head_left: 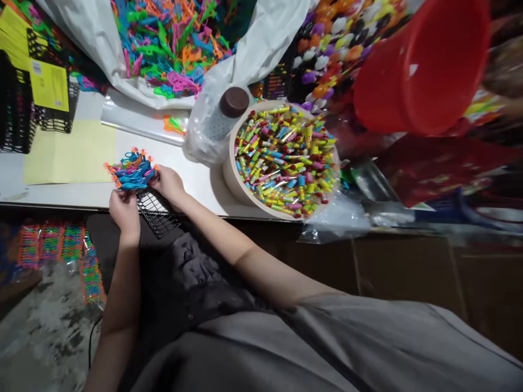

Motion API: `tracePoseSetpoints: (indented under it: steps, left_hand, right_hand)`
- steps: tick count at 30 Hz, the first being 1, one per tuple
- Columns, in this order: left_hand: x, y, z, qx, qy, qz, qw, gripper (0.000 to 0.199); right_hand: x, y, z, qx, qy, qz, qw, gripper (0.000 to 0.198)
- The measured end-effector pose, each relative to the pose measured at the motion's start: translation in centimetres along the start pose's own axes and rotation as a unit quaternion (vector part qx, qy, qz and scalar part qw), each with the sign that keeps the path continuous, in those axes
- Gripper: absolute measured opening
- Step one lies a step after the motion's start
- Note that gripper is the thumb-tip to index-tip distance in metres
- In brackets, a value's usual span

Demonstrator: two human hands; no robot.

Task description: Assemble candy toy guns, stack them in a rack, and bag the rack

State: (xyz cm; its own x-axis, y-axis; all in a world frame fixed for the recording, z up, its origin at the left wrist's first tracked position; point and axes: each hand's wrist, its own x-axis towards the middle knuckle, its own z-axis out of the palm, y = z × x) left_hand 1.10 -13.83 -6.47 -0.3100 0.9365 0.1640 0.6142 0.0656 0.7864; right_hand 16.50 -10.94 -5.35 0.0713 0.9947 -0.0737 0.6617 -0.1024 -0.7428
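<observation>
The left hand (125, 209) is curled in, thumb and fingertips pinching the near edge of a bunch of plastic toys (137, 171), mostly blue with orange tips. The right hand (168, 185) reaches in at about four o'clock of that bunch, its fingers closed on the toys at that side; the exact fingertip contact is too small to make out. The bunch sits between the two, over the front part of the white counter (200, 179), and I cannot tell whether it touches the top or hangs just above it.

From where I stand, the step in hand looks like gathering or evening up the handful. The next move, I'd judge, calls for pressure from both sides at once, since so many thin loose pieces could easily slip or tangle.

As for pose, the left forearm runs nearly straight up from the lap, wrist a little bent, and meets the bunch between six and seven o'clock. The right forearm slants in from five o'clock, elbow well out to the side. A black wire grid (157, 212) lies at five o'clock of the bunch, jutting past the counter's front edge just below the right hand. At nine o'clock is a yellow sheet (77, 158); at three, a tub (231, 174).
</observation>
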Motion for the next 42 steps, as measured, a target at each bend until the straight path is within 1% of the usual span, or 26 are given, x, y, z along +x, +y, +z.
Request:
tracePoseSetpoints:
  steps: [3, 5, 8, 11, 13, 14, 16, 17, 19, 20, 21, 22, 23, 24, 25, 26, 27, 28, 29, 31, 33, 35, 37, 40, 42]
  left_hand:
    - [0.2, 0.0, -0.1, 0.027, -0.021, 0.003, 0.999, 0.021]
    - [0.4, 0.0, -0.3, 0.043, -0.033, 0.008, 0.999, 0.023]
    - [0.7, 0.2, -0.3, 0.045, -0.044, 0.016, 0.998, 0.022]
    - [1.2, 0.5, -0.2, 0.038, -0.041, 0.013, 0.998, 0.02]
    - [1.7, 0.8, -0.1, 0.025, -0.048, 0.004, 0.999, 0.019]
    - [1.9, 0.9, -0.3, 0.011, -0.063, -0.001, 0.998, 0.019]
    - [2.1, 1.1, -1.1, -0.031, -0.094, 0.001, 0.995, 0.027]
    - [2.0, 0.9, -1.8, -0.051, -0.101, 0.014, 0.994, 0.036]
    - [1.2, 0.1, -3.9, -0.067, -0.079, 0.055, 0.993, 0.051]
    - [0.6, -0.6, -5.1, -0.057, -0.052, 0.072, 0.994, 0.054]
    - [-0.1, -1.5, -6.3, -0.035, -0.025, 0.075, 0.996, 0.054]
    - [-0.9, -2.5, -7.6, -0.007, -0.004, 0.06, 0.998, 0.054]
    - [-1.8, -3.6, -8.7, 0.021, 0.011, 0.032, 0.999, 0.056]
    - [-2.8, -4.7, -9.6, 0.045, 0.009, -0.009, 0.999, 0.059]
    - [-3.7, -5.8, -10.4, 0.057, -0.004, -0.055, 0.997, 0.063]
    - [-4.8, -6.9, -10.9, 0.07, -0.024, -0.09, 0.993, 0.065]
    - [-5.8, -7.7, -11.2, 0.084, -0.043, -0.108, 0.99, 0.066]
    - [-6.9, -8.4, -11.3, 0.097, -0.057, -0.109, 0.988, 0.067]
    - [-7.9, -9.0, -11.2, 0.113, -0.072, -0.092, 0.987, 0.067]
    - [-9.7, -9.5, -10.7, 0.145, -0.099, -0.032, 0.984, 0.068]
    - [-10.8, -9.6, -10.0, 0.171, -0.111, 0.015, 0.979, 0.068]
    - [-11.0, -9.6, -9.6, 0.182, -0.097, 0.019, 0.978, 0.068]
    - [-10.7, -9.6, -9.4, 0.18, -0.08, 0.003, 0.98, 0.069]
    - [-10.2, -10.0, -9.3, 0.179, -0.087, 0.009, 0.98, 0.067]
    - [-10.1, -10.2, -9.3, 0.179, -0.091, 0.018, 0.98, 0.065]
  right_hand:
    - [-0.1, -0.2, -0.1, -0.038, -0.013, 0.011, 0.999, 0.014]
    - [-0.1, -0.3, -0.1, -0.043, -0.016, 0.017, 0.999, 0.016]
    - [0.2, -0.3, 0.2, -0.021, -0.006, 0.026, 0.999, 0.018]
    - [0.7, -0.4, 0.6, 0.0, 0.012, 0.009, 1.0, 0.019]
    - [0.8, -0.7, 0.4, 0.003, 0.006, 0.0, 1.0, 0.02]
    - [0.6, -0.8, 0.0, 0.002, -0.002, 0.001, 1.0, 0.021]
    - [-0.5, -0.9, -1.9, 0.008, -0.011, -0.004, 1.0, 0.023]
    - [-1.4, -0.8, -3.5, 0.017, -0.007, -0.021, 1.0, 0.024]
    - [-3.7, 0.2, -8.1, 0.034, 0.028, -0.072, 0.996, 0.028]
    - [-4.9, 1.0, -10.9, 0.028, 0.064, -0.089, 0.994, 0.029]
    - [-6.2, 2.0, -14.0, -0.002, 0.114, -0.074, 0.991, 0.027]
    - [-7.3, 3.2, -17.2, -0.052, 0.17, -0.039, 0.983, 0.026]
    - [-8.4, 4.5, -20.2, -0.116, 0.231, 0.021, 0.966, 0.026]
    - [-9.4, 5.8, -22.9, -0.181, 0.282, 0.095, 0.937, 0.028]
    - [-10.3, 7.2, -25.1, -0.205, 0.305, 0.133, 0.92, 0.031]
    - [-11.0, 8.5, -26.9, -0.22, 0.317, 0.16, 0.908, 0.034]
    - [-11.6, 9.6, -28.0, -0.232, 0.322, 0.193, 0.897, 0.036]
    - [-12.0, 10.7, -28.7, -0.236, 0.314, 0.212, 0.895, 0.039]
    - [-12.3, 11.6, -29.0, -0.244, 0.301, 0.223, 0.894, 0.042]
    - [-12.4, 12.9, -28.8, -0.273, 0.27, 0.229, 0.894, 0.045]
    - [-12.2, 13.7, -28.4, -0.31, 0.253, 0.229, 0.887, 0.043]
    - [-11.9, 14.0, -28.3, -0.332, 0.242, 0.228, 0.883, 0.039]
    - [-11.7, 14.2, -28.6, -0.342, 0.215, 0.216, 0.889, 0.038]
    - [-11.6, 14.0, -29.0, -0.358, 0.176, 0.171, 0.901, 0.033]
    - [-11.7, 13.8, -28.8, -0.341, 0.181, 0.135, 0.912, 0.027]
